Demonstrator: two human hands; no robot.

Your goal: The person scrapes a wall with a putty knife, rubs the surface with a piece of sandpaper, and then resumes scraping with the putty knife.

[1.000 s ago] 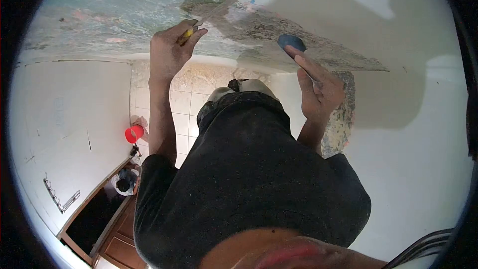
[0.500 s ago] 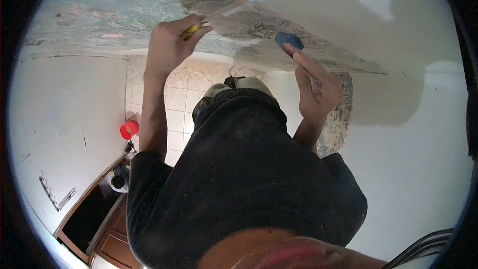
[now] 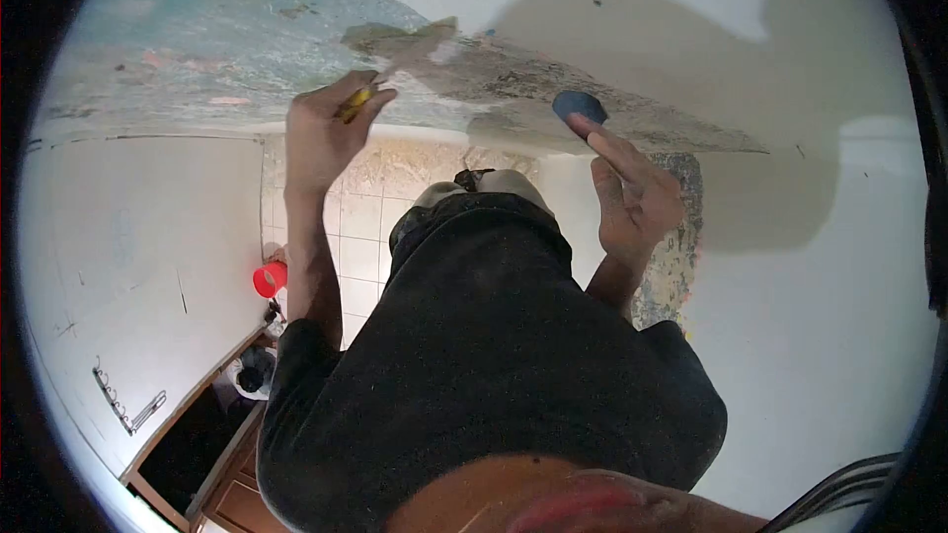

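In the head view my left hand (image 3: 329, 128) is closed around the yellow handle of a scraper (image 3: 355, 105). Its thin, blurred blade points up and right over a dark, stained patch of wall (image 3: 513, 79). To the right, my right hand (image 3: 637, 197) holds a flat dark blue piece (image 3: 580, 109) at its fingertips, close against the lower part of that patch. The piece's exact kind cannot be told. Flaking blue-green paint (image 3: 217, 30) covers the wall on the left, and smoother white wall lies to the right.
A red cup-like container (image 3: 269, 279) is at the left beside the white door-like panel (image 3: 128, 227). Hooks (image 3: 114, 400) hang there, above a brown wooden cabinet (image 3: 235, 494). Tiled floor (image 3: 360, 217) shows below the wall. Black cables (image 3: 839, 494) run at lower right.
My left hand with the scraper has shifted down and slightly left in view. The blue piece and right hand sit slightly lower too, as the whole view has shifted a little.
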